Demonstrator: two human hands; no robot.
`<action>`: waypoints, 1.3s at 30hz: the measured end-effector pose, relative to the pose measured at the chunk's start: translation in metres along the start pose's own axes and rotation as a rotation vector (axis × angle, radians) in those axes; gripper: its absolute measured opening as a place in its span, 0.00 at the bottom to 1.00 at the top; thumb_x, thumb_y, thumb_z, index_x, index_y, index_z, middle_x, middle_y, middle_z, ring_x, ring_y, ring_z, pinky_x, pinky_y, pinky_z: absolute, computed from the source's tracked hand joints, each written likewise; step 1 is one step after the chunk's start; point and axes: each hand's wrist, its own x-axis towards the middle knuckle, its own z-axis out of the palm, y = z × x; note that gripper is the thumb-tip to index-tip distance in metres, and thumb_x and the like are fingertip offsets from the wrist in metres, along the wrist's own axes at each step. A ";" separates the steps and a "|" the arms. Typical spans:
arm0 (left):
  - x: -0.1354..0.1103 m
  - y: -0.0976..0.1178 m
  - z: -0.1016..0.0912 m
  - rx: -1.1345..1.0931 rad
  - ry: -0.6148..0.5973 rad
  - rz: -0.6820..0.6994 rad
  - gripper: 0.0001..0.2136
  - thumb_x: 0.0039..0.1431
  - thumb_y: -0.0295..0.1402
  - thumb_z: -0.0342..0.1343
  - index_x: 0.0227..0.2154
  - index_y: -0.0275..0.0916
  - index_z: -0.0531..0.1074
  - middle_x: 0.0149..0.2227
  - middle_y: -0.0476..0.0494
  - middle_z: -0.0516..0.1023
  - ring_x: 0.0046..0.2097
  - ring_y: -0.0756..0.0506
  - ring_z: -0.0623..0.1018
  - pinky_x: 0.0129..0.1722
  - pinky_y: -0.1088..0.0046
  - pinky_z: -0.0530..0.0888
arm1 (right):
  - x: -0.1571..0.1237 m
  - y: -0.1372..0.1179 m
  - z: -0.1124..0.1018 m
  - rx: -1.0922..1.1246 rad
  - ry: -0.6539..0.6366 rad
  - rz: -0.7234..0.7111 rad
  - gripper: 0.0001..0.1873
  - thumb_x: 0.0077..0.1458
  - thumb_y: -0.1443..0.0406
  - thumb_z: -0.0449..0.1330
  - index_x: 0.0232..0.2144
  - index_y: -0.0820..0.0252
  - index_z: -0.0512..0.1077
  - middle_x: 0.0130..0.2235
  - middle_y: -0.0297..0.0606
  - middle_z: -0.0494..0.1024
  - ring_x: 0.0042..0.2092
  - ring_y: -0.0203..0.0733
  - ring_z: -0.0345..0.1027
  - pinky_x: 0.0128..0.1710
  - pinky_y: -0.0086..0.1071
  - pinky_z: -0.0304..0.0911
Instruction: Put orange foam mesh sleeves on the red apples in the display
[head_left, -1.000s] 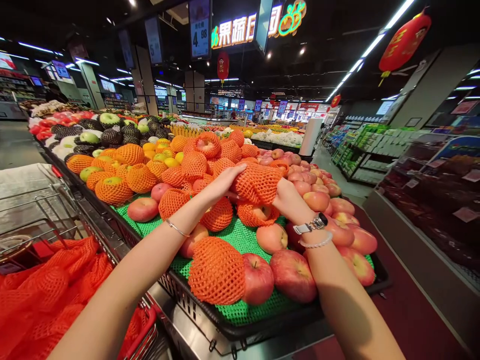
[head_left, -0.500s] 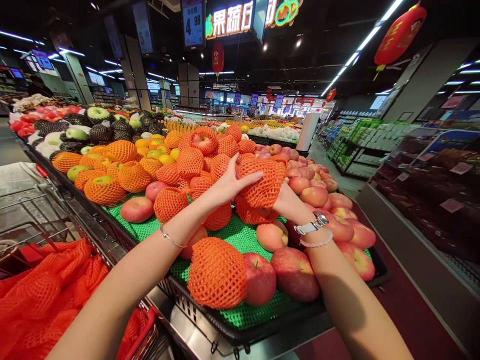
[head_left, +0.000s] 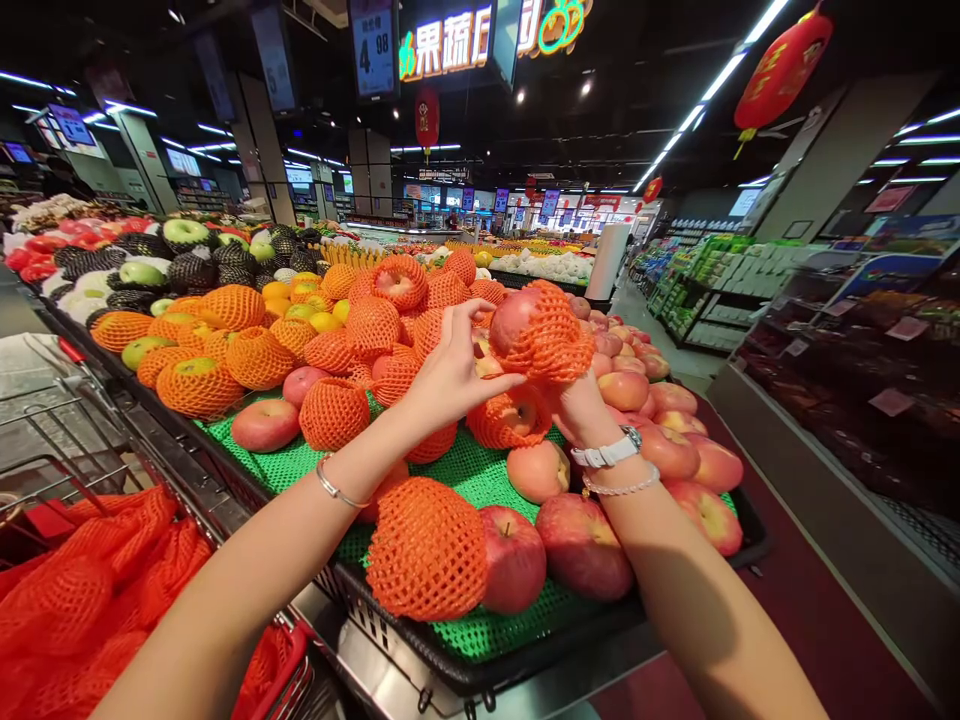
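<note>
My right hand holds up an apple in an orange foam net from below; its fingers are mostly hidden behind the fruit. The apple's red top shows through the net's open end. My left hand is beside it, fingers curled and spread, fingertips touching the net's left side. Both hands hover over a fruit display tray lined with green mesh, where bare red apples and netted apples lie.
A shopping cart at the left holds orange net material. Piles of netted fruit, green fruit and dark-netted fruit stretch back left. An aisle with shelves runs along the right. Price signs hang overhead.
The netted apple has been lifted higher off the pile, and the net now sits lower on it, baring the apple's top. My left hand slid from on top of the net to its side.
</note>
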 end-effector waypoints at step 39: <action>0.009 0.001 -0.012 -0.372 -0.127 -0.248 0.15 0.57 0.43 0.60 0.29 0.41 0.60 0.28 0.53 0.60 0.30 0.50 0.62 0.33 0.73 0.62 | -0.007 -0.015 0.012 -0.002 -0.040 0.112 0.19 0.53 0.50 0.53 0.41 0.53 0.70 0.42 0.38 0.81 0.48 0.45 0.72 0.49 0.41 0.71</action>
